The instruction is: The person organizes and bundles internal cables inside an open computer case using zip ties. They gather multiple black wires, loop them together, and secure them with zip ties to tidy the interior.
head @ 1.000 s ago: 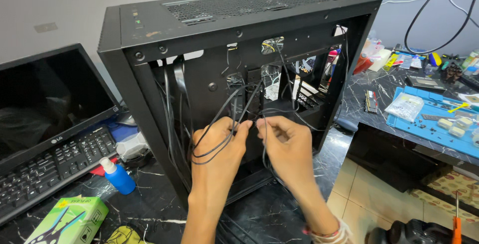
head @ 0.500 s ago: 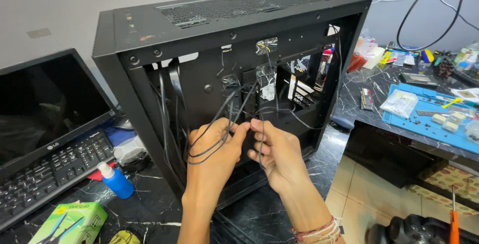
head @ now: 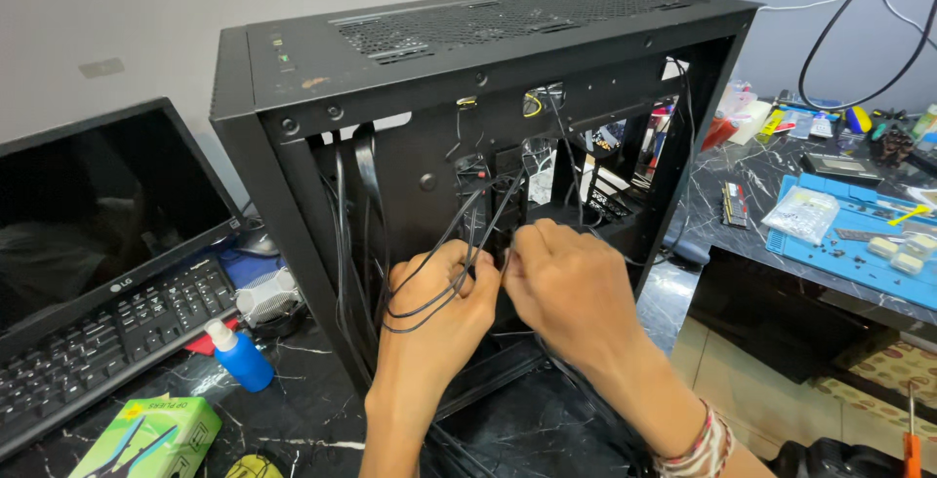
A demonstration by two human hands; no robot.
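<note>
Fingers (head: 468,283) of the left hand (head: 434,317) curled nearly shut around a loop of thin black cables (head: 429,292), thumb pressed over the strands. Fingers of the right hand (head: 571,292) closed in a pinch right beside them, knuckles touching the left; what sits between those tips hidden, so cannot tell more than a grip on the same bundle. Cables gathered at the open side of the black computer case (head: 468,58), in front of its inner panel, running up toward openings higher inside.

Probably light and limp, those cables: bending easily, springing back out of a loop when let go, smooth enough to slip through a loose grip. Best taken where the strands lie together, close to the loop, not by a single strand or near a plug, where a tug might strain the joint.

Left of the case, a dark laptop (head: 88,273) with its keyboard, a small blue bottle (head: 239,356) with a white cap near the case's lower corner, and a green box (head: 146,439) further toward the front. Right of the case, a blue work mat (head: 869,253) with small parts and a clear bag. Under the case, a dark marbled table (head: 303,410).
</note>
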